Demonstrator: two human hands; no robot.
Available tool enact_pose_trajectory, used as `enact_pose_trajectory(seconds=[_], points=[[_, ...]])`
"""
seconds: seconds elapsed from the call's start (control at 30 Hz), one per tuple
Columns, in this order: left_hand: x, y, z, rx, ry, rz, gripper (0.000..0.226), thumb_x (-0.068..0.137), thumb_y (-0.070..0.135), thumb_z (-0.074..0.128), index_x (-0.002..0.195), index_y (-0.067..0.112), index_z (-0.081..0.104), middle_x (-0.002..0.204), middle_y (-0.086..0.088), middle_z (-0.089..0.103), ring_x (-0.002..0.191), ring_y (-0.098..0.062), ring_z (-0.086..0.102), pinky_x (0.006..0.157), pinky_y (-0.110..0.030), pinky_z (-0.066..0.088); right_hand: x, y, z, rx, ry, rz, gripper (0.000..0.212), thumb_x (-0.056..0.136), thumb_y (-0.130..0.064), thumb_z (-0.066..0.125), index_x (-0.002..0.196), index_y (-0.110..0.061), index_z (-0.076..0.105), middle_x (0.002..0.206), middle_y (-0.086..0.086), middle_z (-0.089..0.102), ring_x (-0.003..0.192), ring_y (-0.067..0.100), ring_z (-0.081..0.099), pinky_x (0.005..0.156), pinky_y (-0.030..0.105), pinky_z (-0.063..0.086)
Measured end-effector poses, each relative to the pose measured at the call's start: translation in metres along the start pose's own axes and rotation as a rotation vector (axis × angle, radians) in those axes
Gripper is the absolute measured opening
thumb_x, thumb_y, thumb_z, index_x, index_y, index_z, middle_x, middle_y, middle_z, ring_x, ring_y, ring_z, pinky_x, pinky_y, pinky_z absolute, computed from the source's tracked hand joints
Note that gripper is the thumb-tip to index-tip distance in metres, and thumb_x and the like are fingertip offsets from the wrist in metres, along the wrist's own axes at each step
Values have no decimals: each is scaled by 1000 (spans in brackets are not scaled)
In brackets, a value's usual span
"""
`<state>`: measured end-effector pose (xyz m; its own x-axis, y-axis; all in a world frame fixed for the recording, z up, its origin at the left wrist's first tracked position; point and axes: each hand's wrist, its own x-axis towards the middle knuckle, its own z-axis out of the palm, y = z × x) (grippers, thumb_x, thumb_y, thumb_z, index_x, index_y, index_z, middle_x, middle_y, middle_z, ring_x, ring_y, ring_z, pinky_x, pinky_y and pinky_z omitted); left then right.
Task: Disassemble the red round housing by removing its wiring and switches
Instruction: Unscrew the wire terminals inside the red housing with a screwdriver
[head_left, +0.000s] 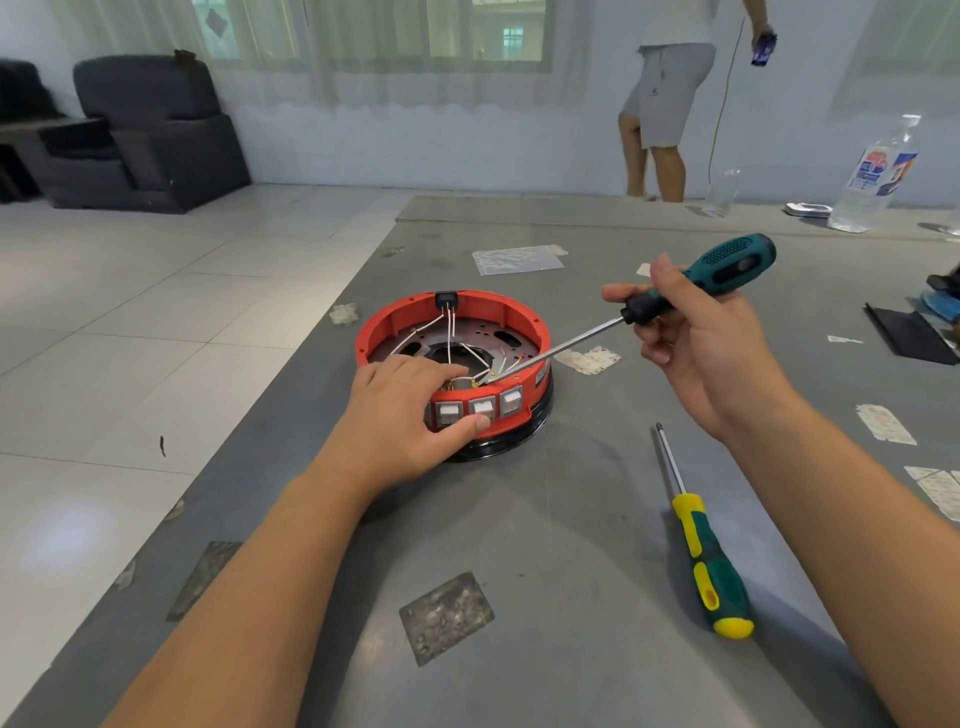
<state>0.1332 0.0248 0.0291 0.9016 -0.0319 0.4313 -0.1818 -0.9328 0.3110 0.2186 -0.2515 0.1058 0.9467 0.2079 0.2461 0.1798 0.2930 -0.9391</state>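
The red round housing (483, 312) sits on a black base on the grey table. White wires (451, 323) run inside it from a black part at its far rim. Three white rocker switches (511, 402) face me in its near wall. My left hand (405, 410) grips the near wall, fingers inside over the rim, thumb pressed on the middle switch. My right hand (691, 332) holds a teal and black screwdriver (727, 267). Its shaft slants down into the housing, and the tip sits behind the switches, by my left fingertips.
A second screwdriver (701, 551) with a green and yellow handle lies on the table (571, 545) at the right. Tape scraps and a plastic bag (517, 259) dot the surface. A bottle (872, 176) and a glass (723, 191) stand far right. A person (665, 98) stands beyond.
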Motion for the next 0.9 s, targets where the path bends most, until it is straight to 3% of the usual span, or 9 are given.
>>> enact_pose_trajectory(seconds=[0.13, 0.27, 0.4, 0.57, 0.67, 0.77, 0.9], points=[[15, -1, -8, 88, -161, -23, 72, 76, 79, 49, 133, 36, 60, 122, 16, 59, 128, -12, 44, 97, -33, 22, 3, 1, -5, 83, -41, 46, 17, 98, -26, 66, 94, -16, 53, 110, 21, 75, 62, 16, 43, 56, 21, 41], [21, 3, -9, 67, -199, -49, 48, 86, 63, 70, 123, 37, 56, 118, 17, 52, 129, -13, 40, 97, -34, 19, 2, 4, -9, 99, -22, 58, 13, 96, -20, 67, 92, -15, 55, 106, 23, 75, 63, 16, 47, 58, 21, 45], [14, 8, -7, 110, -85, -19, 46, 88, 54, 74, 123, 32, 55, 117, 18, 48, 129, -11, 36, 98, -33, 17, 0, 3, -16, 96, -33, 30, 11, 96, -13, 65, 90, -14, 55, 101, 25, 74, 66, 17, 53, 62, 21, 48], [1, 19, -1, 380, 105, 85, 45, 81, 36, 81, 116, 19, 60, 116, 2, 61, 123, -23, 44, 92, -41, 27, -7, 1, -24, 50, -83, 3, 5, 96, -14, 62, 92, -12, 60, 103, 24, 74, 66, 20, 59, 62, 24, 51], [-4, 23, 4, 475, 108, 74, 44, 80, 35, 81, 114, 18, 60, 120, 0, 60, 127, -25, 43, 92, -43, 29, -10, 3, -29, 16, -117, 7, 7, 97, -15, 61, 98, -8, 62, 106, 26, 73, 73, 26, 67, 65, 27, 55], [-6, 25, 5, 484, 120, 84, 49, 80, 49, 78, 113, 18, 60, 120, -1, 61, 129, -26, 43, 92, -43, 29, -13, 3, -28, 31, -123, -3, 6, 92, -15, 64, 93, -10, 67, 100, 26, 73, 75, 30, 70, 67, 30, 58], [-15, 30, 7, 419, 137, 62, 51, 91, 59, 52, 120, 18, 61, 125, 1, 60, 133, -27, 46, 98, -46, 30, -15, 0, -26, 29, -108, -85, 2, 88, -17, 69, 86, -16, 68, 93, 25, 73, 73, 32, 69, 68, 32, 57]])
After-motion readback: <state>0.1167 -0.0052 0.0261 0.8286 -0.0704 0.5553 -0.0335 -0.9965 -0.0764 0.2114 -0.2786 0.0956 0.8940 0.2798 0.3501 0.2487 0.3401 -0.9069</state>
